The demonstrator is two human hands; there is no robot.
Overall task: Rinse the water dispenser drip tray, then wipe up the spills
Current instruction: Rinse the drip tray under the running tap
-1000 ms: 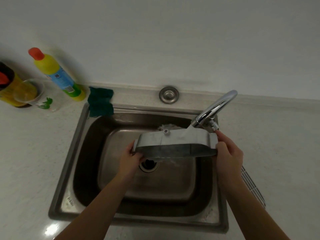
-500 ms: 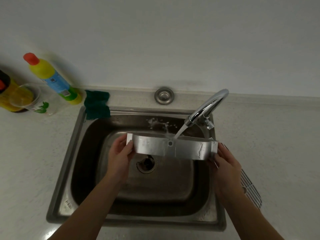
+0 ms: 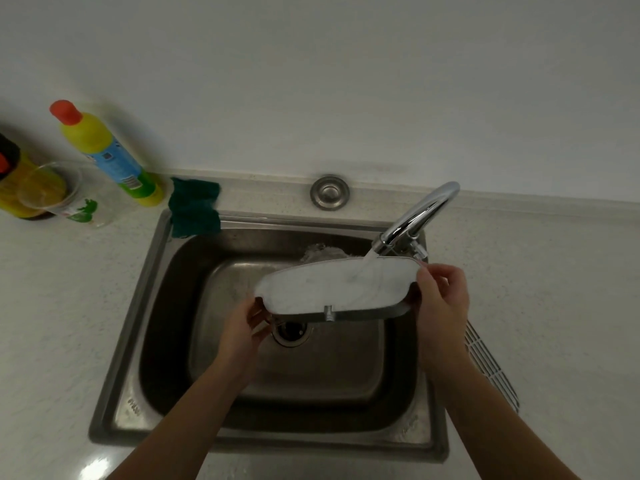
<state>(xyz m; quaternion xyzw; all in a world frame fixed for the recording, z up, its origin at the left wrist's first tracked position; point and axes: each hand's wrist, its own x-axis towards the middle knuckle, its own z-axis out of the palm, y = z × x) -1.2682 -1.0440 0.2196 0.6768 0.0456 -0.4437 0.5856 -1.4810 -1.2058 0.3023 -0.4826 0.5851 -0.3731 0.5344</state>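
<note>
Over the steel sink I hold the grey oblong drip tray, its flat underside facing up at me. Water streams from the chrome faucet onto the tray's right part. My left hand grips the tray's left end from below. My right hand grips its right end, fingers curled over the edge. A small peg sticks out of the tray's near wall. A dark green cloth lies over the sink's back left rim.
A yellow bottle with a red cap, a clear plastic cup and a darker bottle stand on the counter at the left. A white slotted grille lies on the counter right of the sink. The drain is below the tray.
The tray has tipped from standing on edge to lying with its flat underside up. The water now lands on that face. Both hands kept their grip.
</note>
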